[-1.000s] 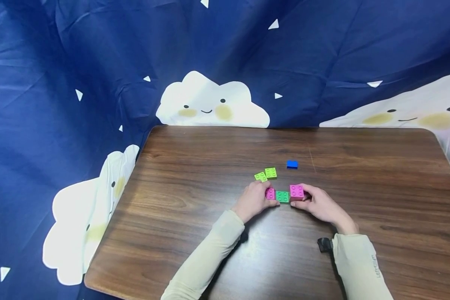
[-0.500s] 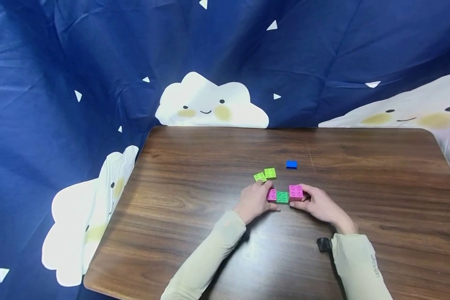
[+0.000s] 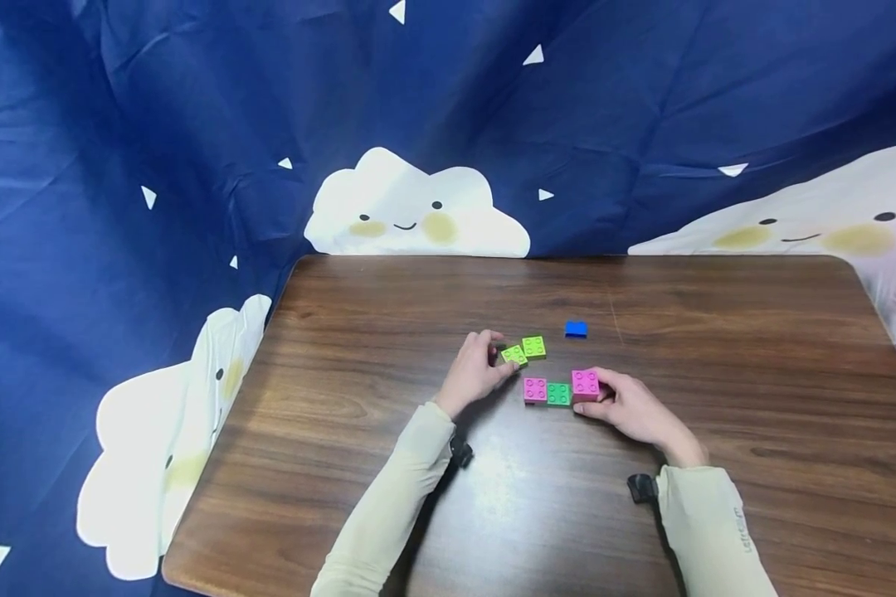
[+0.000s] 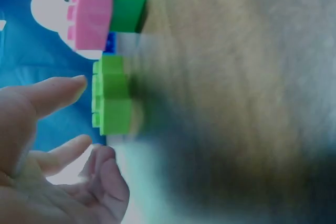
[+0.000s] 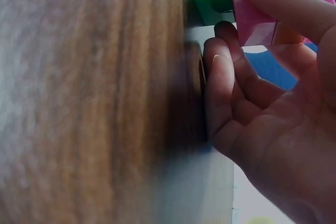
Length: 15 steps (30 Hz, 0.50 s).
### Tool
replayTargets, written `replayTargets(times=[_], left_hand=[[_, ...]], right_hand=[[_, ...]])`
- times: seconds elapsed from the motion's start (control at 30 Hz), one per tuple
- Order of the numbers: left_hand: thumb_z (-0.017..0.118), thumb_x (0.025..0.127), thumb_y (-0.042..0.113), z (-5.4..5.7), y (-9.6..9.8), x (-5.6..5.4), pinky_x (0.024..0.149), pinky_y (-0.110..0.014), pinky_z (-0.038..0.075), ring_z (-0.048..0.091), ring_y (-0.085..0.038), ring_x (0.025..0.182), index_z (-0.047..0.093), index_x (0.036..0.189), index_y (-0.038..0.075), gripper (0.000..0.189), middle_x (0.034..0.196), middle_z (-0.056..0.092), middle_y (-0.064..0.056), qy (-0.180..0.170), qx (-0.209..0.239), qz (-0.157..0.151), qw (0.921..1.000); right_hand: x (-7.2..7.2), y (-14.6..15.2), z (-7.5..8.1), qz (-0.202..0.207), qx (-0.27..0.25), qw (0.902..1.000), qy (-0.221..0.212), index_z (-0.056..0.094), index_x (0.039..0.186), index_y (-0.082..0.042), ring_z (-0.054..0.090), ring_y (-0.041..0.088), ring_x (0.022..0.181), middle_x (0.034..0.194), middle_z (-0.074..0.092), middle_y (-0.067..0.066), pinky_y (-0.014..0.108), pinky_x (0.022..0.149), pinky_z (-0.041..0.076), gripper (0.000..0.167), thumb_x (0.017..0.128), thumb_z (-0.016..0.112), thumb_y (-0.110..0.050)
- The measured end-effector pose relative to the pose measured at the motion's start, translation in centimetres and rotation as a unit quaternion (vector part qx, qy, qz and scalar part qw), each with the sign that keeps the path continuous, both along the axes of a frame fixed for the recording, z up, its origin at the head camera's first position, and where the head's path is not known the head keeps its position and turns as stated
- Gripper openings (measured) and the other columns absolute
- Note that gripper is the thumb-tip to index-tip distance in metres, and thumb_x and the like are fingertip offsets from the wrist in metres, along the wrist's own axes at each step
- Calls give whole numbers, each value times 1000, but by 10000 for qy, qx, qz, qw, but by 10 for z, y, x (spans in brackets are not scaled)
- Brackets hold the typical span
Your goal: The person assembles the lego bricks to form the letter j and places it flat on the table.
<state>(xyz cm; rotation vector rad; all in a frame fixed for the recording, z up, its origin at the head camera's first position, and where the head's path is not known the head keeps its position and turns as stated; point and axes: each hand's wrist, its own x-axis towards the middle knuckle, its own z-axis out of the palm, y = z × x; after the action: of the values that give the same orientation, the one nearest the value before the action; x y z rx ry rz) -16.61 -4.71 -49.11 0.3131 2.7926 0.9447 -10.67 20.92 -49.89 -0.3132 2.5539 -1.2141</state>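
My right hand (image 3: 637, 406) holds a small stack with a pink brick (image 3: 586, 383) on top, thumb on its near side. In the right wrist view an orange brick (image 5: 287, 33) shows between pink layers of that stack. The stack adjoins a green brick (image 3: 558, 394). At the green brick's left end sits another pink brick (image 3: 535, 388), raised off the table and overhanging. My left hand (image 3: 472, 371) is spread beside two lime bricks, a nearer one (image 3: 514, 356) and a farther one (image 3: 533, 347). In the left wrist view its thumb and fingers stand apart around the lime bricks' near end.
A blue brick (image 3: 576, 329) lies behind the others on the brown wooden table (image 3: 388, 332). A dark blue curtain (image 3: 448, 99) with white clouds hangs along the table's back and left edges.
The left hand has let go of the left pink brick, which stays by the green one, and has moved left and away to the lime bricks. The right hand keeps holding its stack.
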Motion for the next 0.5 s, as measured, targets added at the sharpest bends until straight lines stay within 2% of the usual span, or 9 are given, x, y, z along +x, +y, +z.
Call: replayTargets(times=[0.13, 0.33, 0.5], left_hand=[[75, 82, 32, -8, 5, 0, 81, -33, 48, 54, -19, 90, 53, 131, 14, 56, 110, 51, -10, -274, -240, -92, 9993], [74, 84, 29, -9, 13, 1, 82, -36, 52, 62, -25, 91, 57, 127, 14, 49, 110, 51, -11, -86, -822, -150, 9965], [72, 85, 25, -8, 14, 1, 80, -35, 52, 61, -23, 88, 59, 125, 10, 45, 109, 51, -10, 11, -946, -188, 9953]], right_hand=[[1, -1, -1, -31, -24, 10000, 11, 62, 111, -11, 49, 17, 78, 90, 61, 3, 26, 67, 41, 32, 85, 74, -25], [2, -2, -1, -54, -87, 9999, 1, 62, 107, -11, 48, 17, 74, 85, 58, 3, 25, 63, 41, 29, 84, 74, -23], [2, -1, 0, -76, -90, 9999, -2, 63, 108, -10, 48, 17, 75, 85, 59, 3, 25, 64, 40, 30, 84, 74, -23]])
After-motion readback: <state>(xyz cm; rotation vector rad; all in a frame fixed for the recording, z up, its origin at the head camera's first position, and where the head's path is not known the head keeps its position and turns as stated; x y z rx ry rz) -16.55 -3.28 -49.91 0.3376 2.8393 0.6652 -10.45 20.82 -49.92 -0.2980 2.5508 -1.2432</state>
